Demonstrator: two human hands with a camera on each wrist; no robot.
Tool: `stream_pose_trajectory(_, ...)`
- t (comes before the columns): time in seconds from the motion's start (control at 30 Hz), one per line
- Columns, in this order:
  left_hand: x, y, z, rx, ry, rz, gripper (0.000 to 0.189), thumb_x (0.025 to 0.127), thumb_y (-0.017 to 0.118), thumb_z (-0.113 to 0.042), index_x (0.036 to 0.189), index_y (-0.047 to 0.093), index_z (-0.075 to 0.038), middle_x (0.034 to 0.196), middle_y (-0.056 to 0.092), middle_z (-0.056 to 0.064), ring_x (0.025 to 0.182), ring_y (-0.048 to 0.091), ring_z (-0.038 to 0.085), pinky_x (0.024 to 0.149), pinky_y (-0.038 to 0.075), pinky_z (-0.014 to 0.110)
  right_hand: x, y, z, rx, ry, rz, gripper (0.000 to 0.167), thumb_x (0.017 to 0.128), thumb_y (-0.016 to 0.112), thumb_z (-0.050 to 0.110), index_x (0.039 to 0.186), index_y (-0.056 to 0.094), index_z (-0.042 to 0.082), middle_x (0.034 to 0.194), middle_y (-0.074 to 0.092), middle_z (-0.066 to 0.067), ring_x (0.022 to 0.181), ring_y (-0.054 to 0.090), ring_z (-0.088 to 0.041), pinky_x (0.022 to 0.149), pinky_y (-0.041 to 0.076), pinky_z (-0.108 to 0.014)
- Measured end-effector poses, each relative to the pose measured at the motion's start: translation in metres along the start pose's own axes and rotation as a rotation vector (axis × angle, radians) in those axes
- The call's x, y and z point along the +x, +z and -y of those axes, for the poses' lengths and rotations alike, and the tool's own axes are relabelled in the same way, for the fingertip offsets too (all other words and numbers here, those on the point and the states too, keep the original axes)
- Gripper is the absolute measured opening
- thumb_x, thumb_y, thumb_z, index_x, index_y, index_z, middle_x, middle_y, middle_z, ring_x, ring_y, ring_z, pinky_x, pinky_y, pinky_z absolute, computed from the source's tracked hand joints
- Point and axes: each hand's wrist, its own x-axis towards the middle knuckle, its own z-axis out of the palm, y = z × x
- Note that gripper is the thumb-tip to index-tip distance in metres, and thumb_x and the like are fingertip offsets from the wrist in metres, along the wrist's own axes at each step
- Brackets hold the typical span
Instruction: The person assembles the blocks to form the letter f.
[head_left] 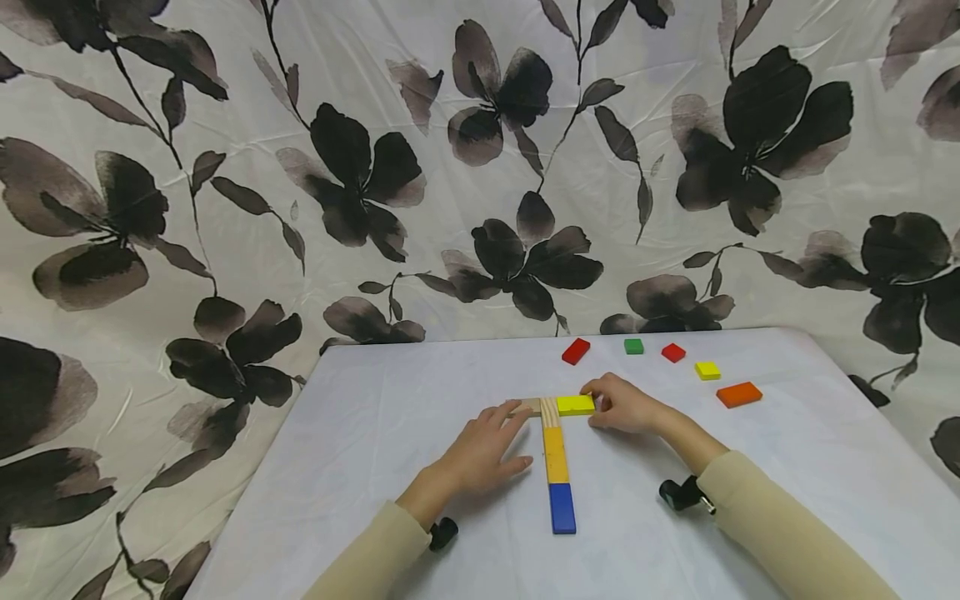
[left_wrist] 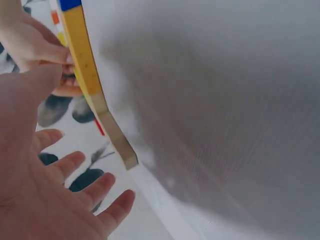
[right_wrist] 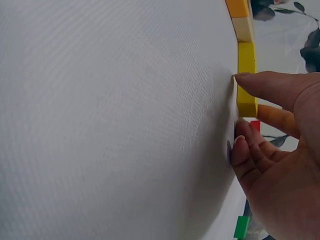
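Wooden blocks lie flat in a T shape. Its stem has a blue block (head_left: 562,508) at the near end, an amber block (head_left: 555,455) above it and a bare wood block (head_left: 550,413) at the top. A second bare wood block (left_wrist: 119,140) forms the left arm, partly hidden by fingers in the head view. My left hand (head_left: 476,450) hovers over that arm, fingers spread and fairly straight. On the right arm is a yellow block (head_left: 575,405). With thumb and index finger, my right hand (head_left: 626,407) pinches its outer end, as the right wrist view shows.
Behind and right of the T lie a red block (head_left: 576,351), a green block (head_left: 633,346), a smaller red block (head_left: 673,352), a small yellow block (head_left: 707,371) and an orange block (head_left: 739,395). The white table (head_left: 360,417) ends at a flower-print cloth (head_left: 517,183).
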Motion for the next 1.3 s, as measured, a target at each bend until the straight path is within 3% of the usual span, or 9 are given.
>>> stream_pose_trajectory(0.4, -0.012, 0.007, -0.017, 0.009, 0.113, 0.122, 0.087, 0.096, 0.05, -0.071, 0.165, 0.023, -0.024, 0.172, 0.014, 0.003, 0.152, 0.026, 0.039, 0.118, 0.031, 0.058, -0.008, -0.006, -0.001, -0.02, 0.017, -0.01, 0.049, 0.089, 0.079, 0.013, 0.134, 0.062, 0.004, 0.119, 0.058, -0.013, 0.089, 0.052, -0.02, 0.08, 0.052, -0.03)
stream_pose_trajectory(0.8, -0.007, 0.013, -0.031, 0.025, 0.105, 0.202, 0.09, 0.094, 0.04, -0.079, 0.166, 0.017, -0.029, 0.173, 0.004, -0.001, 0.156, 0.017, 0.037, 0.12, 0.023, 0.061, -0.019, -0.014, -0.004, -0.044, 0.005, -0.008, 0.056, 0.088, 0.08, 0.015, 0.137, 0.057, 0.0, 0.119, 0.059, -0.015, 0.088, 0.053, -0.02, 0.078, 0.053, -0.029)
stream_pose_trajectory(1.3, -0.006, 0.017, -0.04, 0.069, 0.086, 0.237, 0.081, 0.099, 0.035, -0.074, 0.165, 0.019, -0.03, 0.173, 0.003, 0.002, 0.156, 0.016, 0.04, 0.121, 0.023, 0.06, -0.06, -0.03, -0.023, -0.038, -0.012, -0.035, 0.056, 0.088, 0.08, 0.015, 0.135, 0.057, -0.001, 0.115, 0.06, -0.016, 0.082, 0.051, -0.018, 0.071, 0.049, -0.027)
